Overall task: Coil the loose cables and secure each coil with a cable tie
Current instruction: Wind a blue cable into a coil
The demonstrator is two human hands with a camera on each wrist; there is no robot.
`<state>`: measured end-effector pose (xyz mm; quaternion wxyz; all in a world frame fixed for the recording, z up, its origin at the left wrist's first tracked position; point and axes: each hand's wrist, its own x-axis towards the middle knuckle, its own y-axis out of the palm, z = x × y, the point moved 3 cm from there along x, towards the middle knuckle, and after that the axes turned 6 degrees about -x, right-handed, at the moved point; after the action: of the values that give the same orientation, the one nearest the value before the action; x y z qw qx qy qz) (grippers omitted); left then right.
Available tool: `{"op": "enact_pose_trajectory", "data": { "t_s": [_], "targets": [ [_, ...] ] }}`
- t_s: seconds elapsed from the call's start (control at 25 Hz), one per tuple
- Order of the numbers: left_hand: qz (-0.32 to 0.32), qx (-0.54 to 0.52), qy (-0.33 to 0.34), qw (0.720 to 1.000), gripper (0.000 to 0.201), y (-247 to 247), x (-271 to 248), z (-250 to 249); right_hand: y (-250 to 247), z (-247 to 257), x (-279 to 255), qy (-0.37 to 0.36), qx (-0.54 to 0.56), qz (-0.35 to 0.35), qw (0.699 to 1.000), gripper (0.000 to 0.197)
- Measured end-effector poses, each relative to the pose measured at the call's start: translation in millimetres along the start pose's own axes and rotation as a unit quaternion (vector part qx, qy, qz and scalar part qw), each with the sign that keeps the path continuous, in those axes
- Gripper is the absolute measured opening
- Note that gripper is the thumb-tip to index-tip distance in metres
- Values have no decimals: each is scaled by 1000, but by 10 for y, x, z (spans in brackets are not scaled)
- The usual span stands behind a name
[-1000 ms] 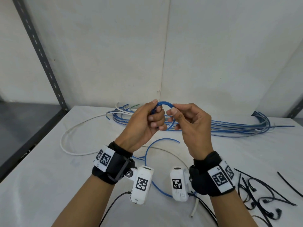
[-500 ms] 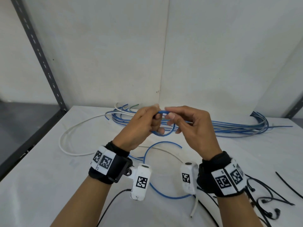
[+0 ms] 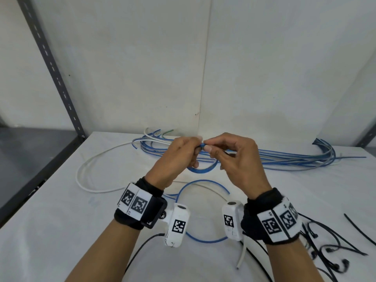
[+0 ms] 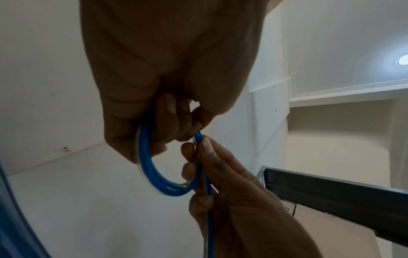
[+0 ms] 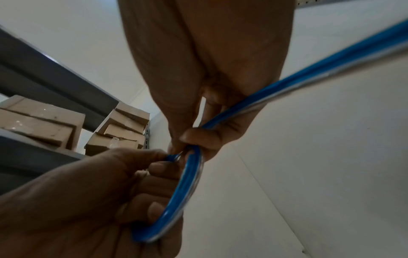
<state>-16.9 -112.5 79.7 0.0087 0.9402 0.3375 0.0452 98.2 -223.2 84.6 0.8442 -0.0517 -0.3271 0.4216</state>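
Blue plastic-sheathed cable coil (image 3: pixel 201 169) above white table (image 3: pixel 61 231): gripped in left hand (image 3: pixel 175 159), pinched by right hand (image 3: pixel 234 157).

No words, brand names or numbers can be read in any view. The only signs are black-and-white square code patterns: two on the white band of the left wrist strap (image 3: pixel 135 203), two on the white band of the right wrist strap (image 3: pixel 278 221), and one on each white wrist camera housing (image 3: pixel 179 226), the other (image 3: pixel 229 220). They carry no readable characters. The cardboard boxes (image 5: pixel 42 122) in the right wrist view show no legible print.
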Motion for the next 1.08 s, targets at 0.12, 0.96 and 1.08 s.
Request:
{"op": "enact_pose_trajectory", "data": {
  "t_s": [0.12, 0.96, 1.08],
  "targets": [
    [-26, -107, 11, 994, 43, -51, 16, -53, -75, 0, 23, 14, 46, -48, 998, 6],
    [-43, -215, 58, 974, 46, -150, 1, -157, -94, -21, 44, -3, 119, -31, 992, 15],
    [-63, -302, 65, 949, 44, -87, -16, -178, 22, 25, 26, 8, 150, -55, 987, 15]
  ]
}}
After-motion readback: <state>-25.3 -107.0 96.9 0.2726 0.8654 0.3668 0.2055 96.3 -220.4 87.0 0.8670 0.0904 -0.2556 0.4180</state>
